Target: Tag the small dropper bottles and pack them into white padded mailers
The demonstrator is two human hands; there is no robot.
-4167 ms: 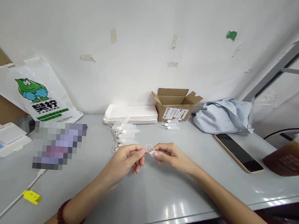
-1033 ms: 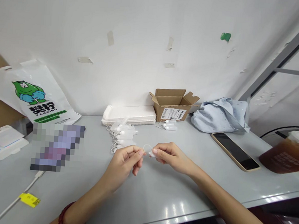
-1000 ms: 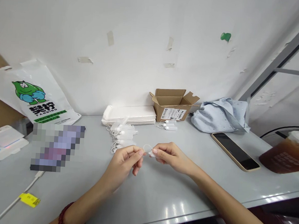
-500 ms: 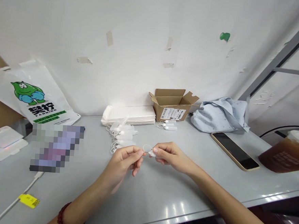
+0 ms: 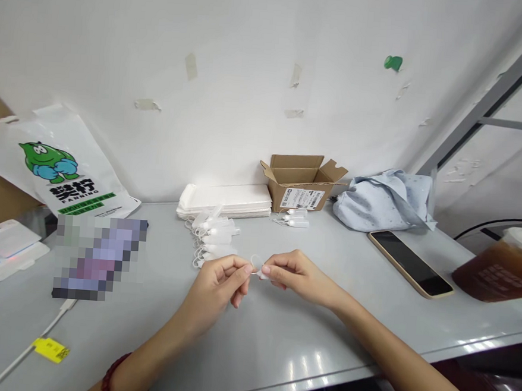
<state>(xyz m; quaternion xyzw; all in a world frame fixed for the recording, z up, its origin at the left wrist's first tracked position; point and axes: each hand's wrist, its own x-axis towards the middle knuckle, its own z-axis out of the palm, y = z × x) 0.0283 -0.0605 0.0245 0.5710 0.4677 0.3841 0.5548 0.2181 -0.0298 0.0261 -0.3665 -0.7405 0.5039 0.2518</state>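
My left hand (image 5: 217, 291) is closed in a pinch on a thin white string (image 5: 254, 273), part of which arcs up as a small loop between my hands. The thumb and fingers of my right hand (image 5: 299, 274) pinch a small white piece (image 5: 262, 275) at the other end of the string; most of it is hidden by the fingers. Just behind my left hand lies a pile of small translucent white tubes (image 5: 217, 238) with white string loops. A few similar tubes (image 5: 296, 223) lie in front of the cardboard box.
An open cardboard box (image 5: 295, 189) and stacked white paper sleeves (image 5: 229, 200) stand by the wall. To the right are a light blue cloth bag (image 5: 379, 201), a phone (image 5: 410, 264) and a drink cup (image 5: 501, 269). A white cable (image 5: 17, 360) crosses the grey table on the left.
My hands have shifted slightly, the string between them now lying a little lower. The right fingers cover more of the white piece. Both pinches stay closed.
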